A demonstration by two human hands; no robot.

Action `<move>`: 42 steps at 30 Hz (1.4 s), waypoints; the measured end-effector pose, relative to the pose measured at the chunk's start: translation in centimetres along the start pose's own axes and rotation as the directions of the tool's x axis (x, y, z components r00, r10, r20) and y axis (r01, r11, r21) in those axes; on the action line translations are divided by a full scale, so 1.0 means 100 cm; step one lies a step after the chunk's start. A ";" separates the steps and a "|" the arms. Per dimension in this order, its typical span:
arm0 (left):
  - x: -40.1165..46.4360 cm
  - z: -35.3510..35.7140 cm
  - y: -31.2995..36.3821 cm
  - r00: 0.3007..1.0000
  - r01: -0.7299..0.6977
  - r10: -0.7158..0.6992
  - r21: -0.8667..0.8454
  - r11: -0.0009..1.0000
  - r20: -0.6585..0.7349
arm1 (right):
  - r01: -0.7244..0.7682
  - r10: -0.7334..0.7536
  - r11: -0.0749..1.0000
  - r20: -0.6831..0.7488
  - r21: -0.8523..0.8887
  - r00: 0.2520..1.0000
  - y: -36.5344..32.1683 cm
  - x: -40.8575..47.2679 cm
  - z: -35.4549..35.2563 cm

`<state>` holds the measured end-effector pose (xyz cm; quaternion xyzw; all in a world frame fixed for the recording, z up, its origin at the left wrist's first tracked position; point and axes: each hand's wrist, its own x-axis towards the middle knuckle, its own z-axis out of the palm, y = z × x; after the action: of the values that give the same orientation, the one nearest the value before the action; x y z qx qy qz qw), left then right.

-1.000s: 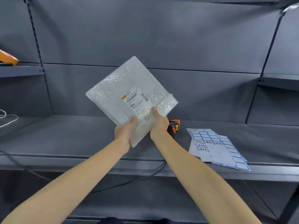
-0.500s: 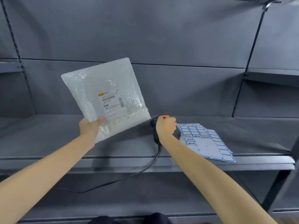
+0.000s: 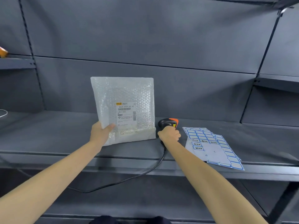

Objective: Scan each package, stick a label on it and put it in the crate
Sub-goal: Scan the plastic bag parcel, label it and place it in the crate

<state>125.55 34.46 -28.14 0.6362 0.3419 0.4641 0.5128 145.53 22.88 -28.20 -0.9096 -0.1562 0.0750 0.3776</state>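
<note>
A clear bubble-wrap package (image 3: 124, 96) with a printed shipping label facing me stands upright on the grey shelf (image 3: 48, 135). My left hand (image 3: 101, 132) grips its lower left corner, thumb on the front. Just right of the package, my right hand (image 3: 169, 134) grips the handle of a black and orange barcode scanner (image 3: 168, 122). The scanner's black cable runs off the shelf edge and hangs below. Sheets of blue-bordered labels (image 3: 212, 146) lie on the shelf to the right of the scanner. No crate is in view.
The shelf's back panel rises close behind the package. A higher side shelf at the left carries an orange object (image 3: 3, 52) at the frame edge. A white cable (image 3: 3, 113) lies at the far left. Another shelf runs below.
The package has come down from tilted in the air to upright on the shelf, nearer the scanner. My right hand left the package a second ago and now holds the scanner.
</note>
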 end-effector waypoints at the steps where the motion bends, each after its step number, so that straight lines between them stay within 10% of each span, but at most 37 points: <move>1: 0.000 0.000 0.000 1.000 0.000 0.000 0.004 1.000 0.002 | 0.003 -0.003 1.000 -0.003 -0.011 1.000 0.000 0.001 0.000; 8: 0.002 0.001 -0.002 0.999 0.031 -0.031 0.028 0.999 -0.020 | -0.054 0.062 0.944 -0.014 0.326 0.998 0.000 0.005 -0.007; 17: -0.004 0.033 0.001 0.999 0.009 -0.012 0.076 0.997 0.030 | 0.137 -0.153 0.555 -0.061 0.821 0.986 -0.011 -0.044 -0.036; 42: -0.013 0.061 0.002 0.992 0.022 -0.035 0.107 0.994 0.125 | 0.263 -0.484 0.519 0.026 0.813 0.875 0.027 -0.099 -0.015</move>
<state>130.83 31.15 -28.52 0.6856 0.3416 0.3968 0.5058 137.17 16.72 -28.90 -0.5749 -0.3462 0.1660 0.7225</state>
